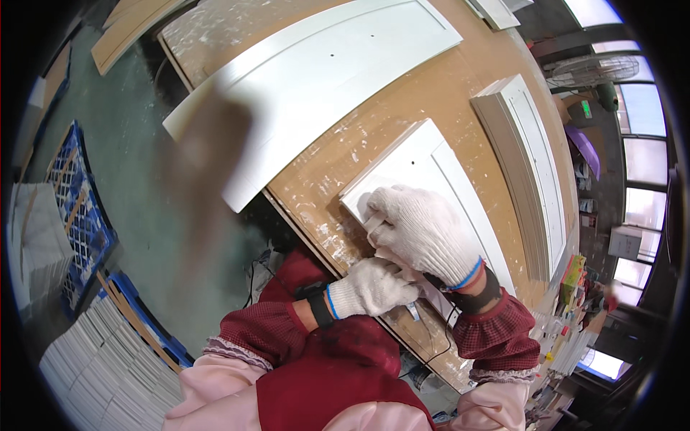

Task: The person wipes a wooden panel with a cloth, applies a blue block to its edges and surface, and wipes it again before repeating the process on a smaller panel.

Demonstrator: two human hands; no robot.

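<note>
My right hand point(422, 231), in a white knit glove with a blue cuff edge, rests over the near part of a stack of white panels point(437, 164). Its fingers are curled in, and whatever they hold is hidden. Just below and to the left, my left hand point(372, 289), gloved the same way, is closed close against the right one at the table's near edge. A bit of white shows between the two hands; I cannot tell whether it is glove or a held thing. The top panel has a raised border and a small dark hole.
A long white panel point(323, 79) overhangs the left edge of the paint-spattered brown table point(338, 161). Another panel stack point(528, 172) stands to the right. On the floor at left are a blue plastic pallet point(75, 215) and stacked white boards point(108, 359). A brown blur crosses the left side.
</note>
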